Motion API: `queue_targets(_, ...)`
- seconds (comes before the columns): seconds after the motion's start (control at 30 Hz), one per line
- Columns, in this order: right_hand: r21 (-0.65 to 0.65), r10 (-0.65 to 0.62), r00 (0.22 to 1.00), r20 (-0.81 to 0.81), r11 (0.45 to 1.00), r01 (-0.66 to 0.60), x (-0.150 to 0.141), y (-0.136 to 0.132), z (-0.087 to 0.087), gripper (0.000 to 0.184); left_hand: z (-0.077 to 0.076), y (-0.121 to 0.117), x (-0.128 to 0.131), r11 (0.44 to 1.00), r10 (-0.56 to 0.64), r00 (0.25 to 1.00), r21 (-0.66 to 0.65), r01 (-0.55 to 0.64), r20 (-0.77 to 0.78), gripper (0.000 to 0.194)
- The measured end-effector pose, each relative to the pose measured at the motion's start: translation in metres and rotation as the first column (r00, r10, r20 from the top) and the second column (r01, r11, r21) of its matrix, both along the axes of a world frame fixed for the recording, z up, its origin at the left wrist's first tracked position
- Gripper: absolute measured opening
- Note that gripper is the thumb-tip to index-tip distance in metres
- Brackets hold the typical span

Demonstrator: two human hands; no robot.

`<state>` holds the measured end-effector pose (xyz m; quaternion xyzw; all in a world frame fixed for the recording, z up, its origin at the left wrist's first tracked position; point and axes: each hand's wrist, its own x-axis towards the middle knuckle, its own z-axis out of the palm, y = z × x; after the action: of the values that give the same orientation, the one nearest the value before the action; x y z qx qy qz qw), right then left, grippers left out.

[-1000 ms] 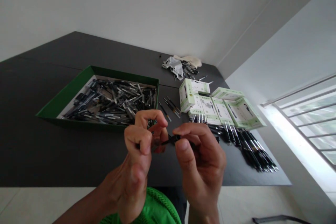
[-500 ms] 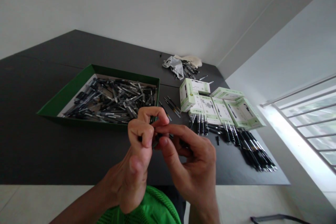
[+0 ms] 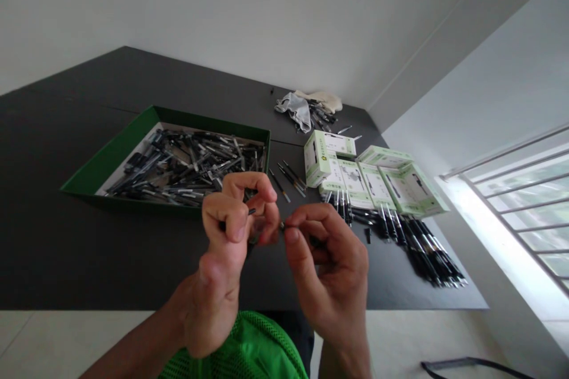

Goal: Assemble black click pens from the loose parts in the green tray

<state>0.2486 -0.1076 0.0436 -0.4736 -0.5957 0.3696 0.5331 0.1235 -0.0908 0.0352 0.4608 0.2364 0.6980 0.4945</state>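
Note:
My left hand (image 3: pixel 231 249) is closed, its fingers curled around a slim dark pen (image 3: pixel 251 211) that they mostly hide. Across a small gap, my right hand (image 3: pixel 329 260) pinches a small pen part (image 3: pixel 283 225) with a shiny end between thumb and forefinger. Its other fingers are folded, with something dark partly showing inside them. Beyond my left hand stands a green box (image 3: pixel 98 169) full of loose pens (image 3: pixel 191 160). Several pen refills (image 3: pixel 291 176) lie on the dark table (image 3: pixel 124 260) just past my hands.
At the right are open pale-green cartons (image 3: pixel 411 189) and rows of black pens (image 3: pixel 435 254). A small black piece (image 3: pixel 368 235) lies near them. Farther back, a grey cloth (image 3: pixel 296 109) and a cream cloth (image 3: pixel 322 99) lie by more pens. A wall rises behind the table.
My hands were together at the fingertips and are now apart. The left has shifted left, and the small part with the shiny end now shows in my right fingertips.

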Motion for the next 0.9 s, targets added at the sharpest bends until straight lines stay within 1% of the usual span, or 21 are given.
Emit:
queue_targets(0.1,-0.051,-0.013,0.996,0.089,0.999,0.017,0.004,-0.001,-0.008,0.009,0.002,0.004,-0.005,0.999,-0.054,0.999,-0.001,0.054,0.004,0.041)
queue_targets(0.17,-0.065,0.003,0.988,0.152,0.998,0.007,0.006,-0.001,-0.013,0.011,0.004,0.007,-0.006,0.999,-0.053,0.998,-0.006,0.053,0.022,0.042)
queue_targets(0.33,-0.060,0.017,0.975,0.223,0.998,-0.004,0.004,0.000,-0.018,0.017,0.007,0.011,-0.004,0.998,-0.048,0.998,-0.030,0.050,0.036,0.040)
queue_targets(0.5,-0.021,-0.022,0.961,0.275,0.999,0.029,0.000,0.000,-0.021,0.011,0.005,0.010,-0.001,0.995,-0.087,0.995,-0.035,0.089,0.044,0.037)
queue_targets(0.6,0.033,-0.084,0.936,0.342,0.996,0.077,-0.001,-0.002,-0.023,0.009,0.003,0.011,0.001,0.995,-0.086,0.995,-0.042,0.088,0.048,0.037)
queue_targets(0.73,0.150,-0.198,0.884,0.423,0.978,0.147,-0.004,-0.003,-0.027,0.008,0.000,0.012,0.003,0.996,-0.083,0.996,-0.031,0.085,0.044,0.036)
queue_targets(0.83,0.221,-0.280,0.852,0.442,0.955,0.199,-0.008,-0.003,-0.030,0.009,-0.005,0.013,0.005,0.995,-0.097,0.995,-0.010,0.097,-0.003,0.034)
queue_targets(0.9,0.227,-0.312,0.839,0.445,0.946,0.231,-0.009,-0.003,-0.032,0.011,-0.009,0.014,0.005,0.995,-0.103,0.993,0.002,0.103,-0.059,0.033)
